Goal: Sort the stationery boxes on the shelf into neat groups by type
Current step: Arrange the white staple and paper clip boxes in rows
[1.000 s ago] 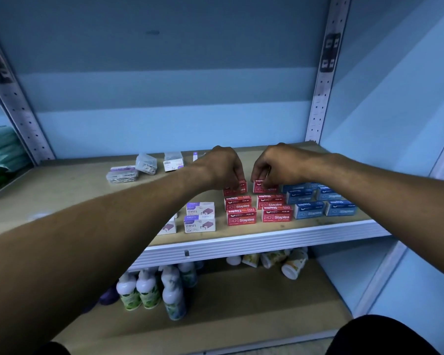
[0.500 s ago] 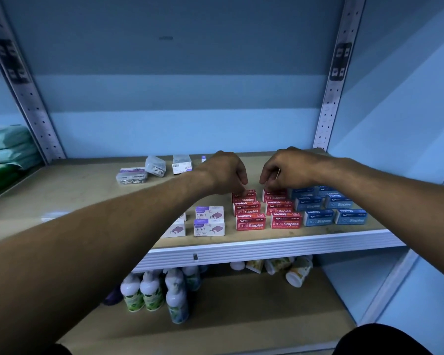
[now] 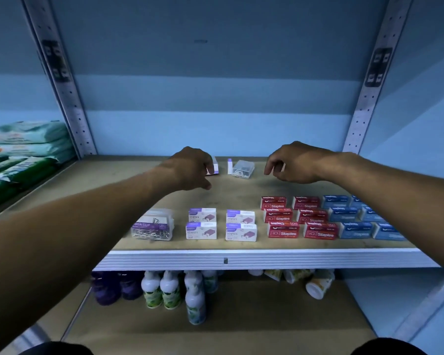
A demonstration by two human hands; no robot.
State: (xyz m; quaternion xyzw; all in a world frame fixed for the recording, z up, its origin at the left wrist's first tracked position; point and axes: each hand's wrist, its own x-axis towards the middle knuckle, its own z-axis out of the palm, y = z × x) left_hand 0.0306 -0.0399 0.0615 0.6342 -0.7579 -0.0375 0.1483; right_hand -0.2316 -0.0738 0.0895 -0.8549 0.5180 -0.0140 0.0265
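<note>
Red staple boxes (image 3: 297, 219) sit in two neat rows on the wooden shelf (image 3: 241, 190), with blue staple boxes (image 3: 356, 216) right of them. White-and-purple staple boxes (image 3: 221, 224) form a block of several to the left, beside a clear paper-clip box (image 3: 153, 228). At the back lie a small white-purple box (image 3: 215, 167), a thin white box (image 3: 230, 166) and a clear plastic box (image 3: 244, 169). My left hand (image 3: 190, 167) hovers at the small white-purple box, fingers curled and apart, holding nothing. My right hand (image 3: 295, 162) hangs right of the clear box, empty.
Perforated metal uprights (image 3: 369, 93) frame the bay, with blue walls behind and to the right. Green and white soft packs (image 3: 23, 149) fill the bay to the left. On the lower shelf stand spray bottles (image 3: 169, 290), purple bottles (image 3: 113, 290) and tipped paper cups (image 3: 318, 285).
Both hands have let go of the back red staple boxes and moved up toward the rear of the shelf. The view has shifted, which shows the paper-clip box at the front left.
</note>
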